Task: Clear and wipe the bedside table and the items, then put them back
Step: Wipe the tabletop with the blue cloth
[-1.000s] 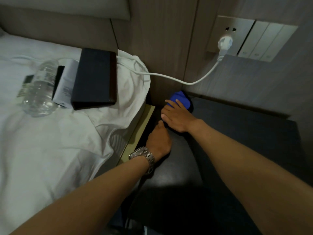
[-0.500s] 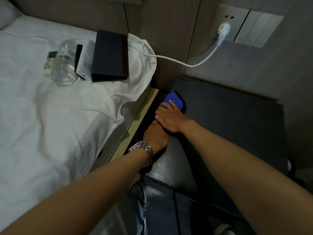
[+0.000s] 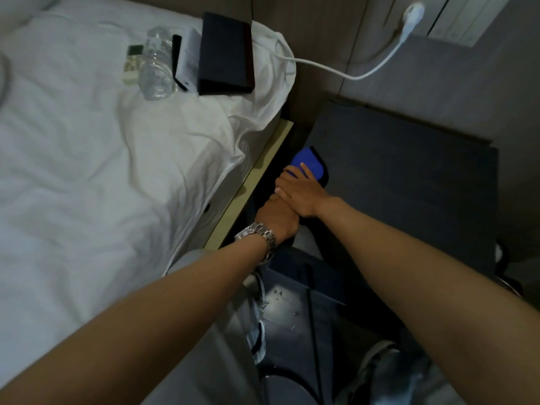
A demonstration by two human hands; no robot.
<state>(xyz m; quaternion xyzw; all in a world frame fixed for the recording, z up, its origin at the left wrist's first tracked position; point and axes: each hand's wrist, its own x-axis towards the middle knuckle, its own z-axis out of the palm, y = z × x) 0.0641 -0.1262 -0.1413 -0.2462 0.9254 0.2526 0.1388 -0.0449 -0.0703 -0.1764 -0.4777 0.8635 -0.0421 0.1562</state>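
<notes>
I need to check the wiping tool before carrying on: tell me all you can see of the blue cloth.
The blue cloth looks like soft microfibre with a dark edge trim, apparently folded flat. It lies on the left edge of the dark bedside table, next to the bed. The right hand presses on its near part with straight fingers, hiding that end; the far end shows. The left hand sits just below, not plainly touching it.

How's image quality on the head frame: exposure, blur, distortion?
Head view: dim and uneven, the white bedsheet bright, the dark bedside table nearly detail-less. The right hand on the blue cloth is fairly sharp; the forearms at the bottom are soft. Wide-angle bending shows on the wall edges. No strong glare.
</notes>
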